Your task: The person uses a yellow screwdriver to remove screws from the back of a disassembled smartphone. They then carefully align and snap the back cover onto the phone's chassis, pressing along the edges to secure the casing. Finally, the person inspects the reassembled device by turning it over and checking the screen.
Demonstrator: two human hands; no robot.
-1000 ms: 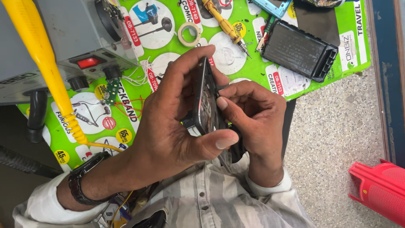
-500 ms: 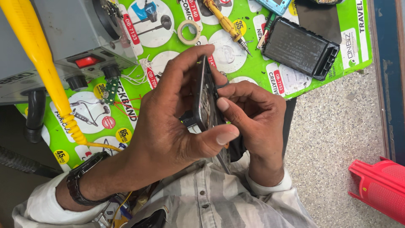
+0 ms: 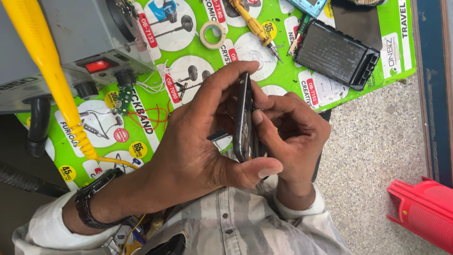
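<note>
Green printed poster sheet (image 3: 198,101) covers our workbench. Above it, our left hand (image 3: 198,151) pinches a dark slim mobile phone (image 3: 243,118) edge-up, steadying it, while our right hand (image 3: 295,130) curls fingertips against its side, seemingly prying. Nearby lies a black ribbed plastic case (image 3: 337,52).

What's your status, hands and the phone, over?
Left hand grips the dark phone edge-on. Right hand pinches its side, fingertips on the edge. Nothing between the hands; black tray lies apart on the green mat.
</note>
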